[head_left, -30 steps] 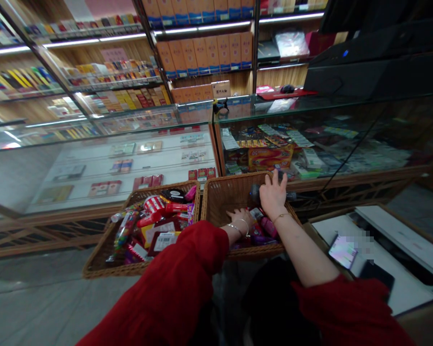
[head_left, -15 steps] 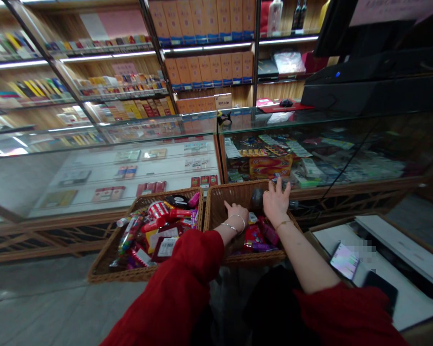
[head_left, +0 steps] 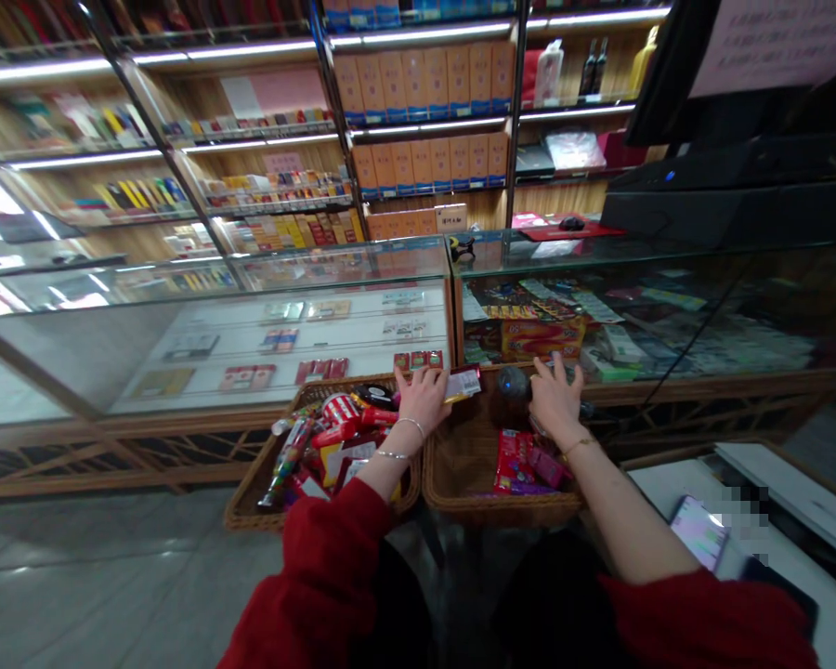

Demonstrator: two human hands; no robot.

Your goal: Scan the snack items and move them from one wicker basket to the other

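Observation:
My left hand (head_left: pixel 424 398), with two bracelets on its wrist, is closed on one end of a flat red-and-gold snack packet (head_left: pixel 463 383) with a white barcode label. It is over the gap between two wicker baskets, nearer the left basket (head_left: pixel 254 497). That basket is heaped with red, purple and striped sweets (head_left: pixel 345 437). My right hand (head_left: pixel 555 395) has its fingers spread at the far right of the right basket (head_left: pixel 452 483). Beside its fingertips is a dark rounded object (head_left: pixel 513 382). Red and purple sweet packets (head_left: pixel 519 460) lie below it in this basket.
A glass display counter (head_left: pixel 306 311) stands right behind the baskets, with stocked shelves (head_left: pixel 428 84) beyond. To the right, a phone (head_left: pixel 698 531) rests on a white surface (head_left: pixel 659 488). A dark monitor (head_left: pixel 661 70) rises at upper right.
My left hand has come out of the right basket and moved left with the packet in it. My right hand stays near the same spot, fingers spread. The view has tilted up.

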